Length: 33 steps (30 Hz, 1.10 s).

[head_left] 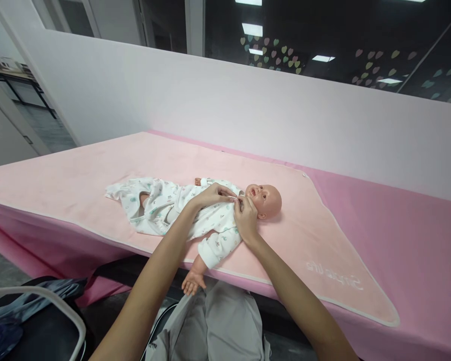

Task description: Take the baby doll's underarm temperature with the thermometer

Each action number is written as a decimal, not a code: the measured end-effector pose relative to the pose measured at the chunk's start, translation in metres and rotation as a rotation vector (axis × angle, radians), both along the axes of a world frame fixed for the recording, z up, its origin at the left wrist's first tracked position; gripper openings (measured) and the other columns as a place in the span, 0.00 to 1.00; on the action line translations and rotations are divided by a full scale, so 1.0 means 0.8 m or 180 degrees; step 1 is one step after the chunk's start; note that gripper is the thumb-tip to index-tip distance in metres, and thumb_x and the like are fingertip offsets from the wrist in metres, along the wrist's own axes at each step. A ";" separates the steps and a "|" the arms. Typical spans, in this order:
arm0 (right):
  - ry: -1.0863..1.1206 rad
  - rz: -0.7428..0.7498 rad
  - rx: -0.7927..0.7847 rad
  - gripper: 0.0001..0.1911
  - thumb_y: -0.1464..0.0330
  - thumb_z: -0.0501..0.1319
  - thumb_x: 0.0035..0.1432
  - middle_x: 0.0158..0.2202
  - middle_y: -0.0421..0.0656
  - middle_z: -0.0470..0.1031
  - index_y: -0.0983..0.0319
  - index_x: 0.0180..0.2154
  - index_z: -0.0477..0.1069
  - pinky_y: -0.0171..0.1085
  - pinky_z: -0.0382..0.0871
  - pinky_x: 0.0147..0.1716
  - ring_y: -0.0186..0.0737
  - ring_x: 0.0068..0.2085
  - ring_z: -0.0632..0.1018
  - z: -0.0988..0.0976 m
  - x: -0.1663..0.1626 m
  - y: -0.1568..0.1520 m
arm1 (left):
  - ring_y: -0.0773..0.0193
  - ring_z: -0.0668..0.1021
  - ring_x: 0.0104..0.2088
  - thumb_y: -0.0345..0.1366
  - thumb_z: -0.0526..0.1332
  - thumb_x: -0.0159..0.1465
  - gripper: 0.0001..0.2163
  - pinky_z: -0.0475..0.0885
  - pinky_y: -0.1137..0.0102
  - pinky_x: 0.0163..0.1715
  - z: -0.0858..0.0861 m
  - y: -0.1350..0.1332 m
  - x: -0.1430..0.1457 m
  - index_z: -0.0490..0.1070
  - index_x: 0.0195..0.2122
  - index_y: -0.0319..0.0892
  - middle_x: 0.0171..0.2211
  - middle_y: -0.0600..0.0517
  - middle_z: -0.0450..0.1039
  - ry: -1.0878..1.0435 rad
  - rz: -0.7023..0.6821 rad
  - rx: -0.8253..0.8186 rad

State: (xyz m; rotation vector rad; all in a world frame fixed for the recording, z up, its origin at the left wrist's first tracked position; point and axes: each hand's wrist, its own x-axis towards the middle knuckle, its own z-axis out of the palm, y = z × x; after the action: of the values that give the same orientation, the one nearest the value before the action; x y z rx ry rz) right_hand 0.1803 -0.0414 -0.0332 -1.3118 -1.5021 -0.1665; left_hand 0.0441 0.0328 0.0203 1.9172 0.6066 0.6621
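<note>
A baby doll [269,199] lies on its back, its bald head to the right. It wears a white printed romper [218,216] with long sleeves, and one doll hand [194,282] hangs over the table's near edge. At the neckline my left hand [215,194] pinches the romper's collar edge with bent fingers. My right hand [245,213] grips the same collar area just below the doll's chin, fingertips almost meeting those of the left. Whatever fastener may sit between the fingertips is hidden. The romper's leg part is spread open to the left, with some doll skin [143,199] showing.
Under the doll lies a peach mat [304,245] with pale lettering, over a pink tablecloth [409,225]. A white wall [248,105] with dark glass above runs behind the table. A chair [41,321] with clothing stands at the lower left.
</note>
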 end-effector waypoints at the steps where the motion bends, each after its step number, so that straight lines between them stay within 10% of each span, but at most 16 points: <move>1: -0.0002 0.0003 0.0007 0.11 0.68 0.50 0.61 0.30 0.44 0.72 0.63 0.33 0.69 0.36 0.66 0.36 0.38 0.33 0.72 0.000 0.000 0.000 | 0.60 0.76 0.37 0.41 0.66 0.51 0.17 0.69 0.69 0.37 0.000 0.000 0.000 0.76 0.39 0.36 0.36 0.45 0.77 -0.0010 -0.0011 -0.0054; 33: 0.0238 0.0204 0.0103 0.07 0.70 0.48 0.61 0.32 0.44 0.72 0.61 0.34 0.64 0.35 0.67 0.37 0.37 0.35 0.73 0.004 -0.002 -0.003 | 0.65 0.73 0.36 0.33 0.60 0.53 0.09 0.66 0.71 0.39 -0.003 0.004 0.003 0.72 0.35 0.38 0.32 0.51 0.73 -0.0247 -0.0177 -0.0070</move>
State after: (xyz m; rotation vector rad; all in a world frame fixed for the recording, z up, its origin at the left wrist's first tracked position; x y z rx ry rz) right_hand 0.1788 -0.0435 -0.0303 -1.2297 -1.4703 -0.0990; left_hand 0.0467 0.0361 0.0177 1.8723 0.5081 0.6883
